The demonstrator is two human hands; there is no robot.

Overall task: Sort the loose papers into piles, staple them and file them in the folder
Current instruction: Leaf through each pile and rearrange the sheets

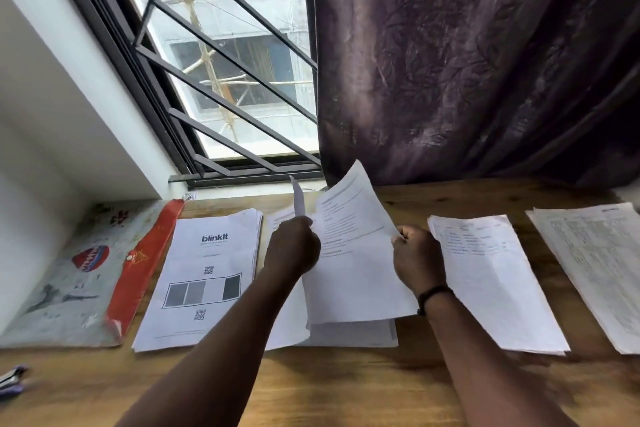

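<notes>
Pinching thin white sheets (356,253), both hands lift smooth rectangular paper.

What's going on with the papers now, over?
Left hand and right hand grip lifted white printed sheets above the middle pile. Plastic folder with red flap lies closed at left. Nothing in the way.

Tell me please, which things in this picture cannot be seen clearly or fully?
- Stapler, head view: cut off by the left edge and blurred.
- Middle pile: mostly covered by the lifted sheet and both forearms.
- Text on the lifted sheet: blurred, too small.
- Far-right pile: cut off by the right edge.
- Left hand and right hand: fingertips hidden behind paper.
</notes>
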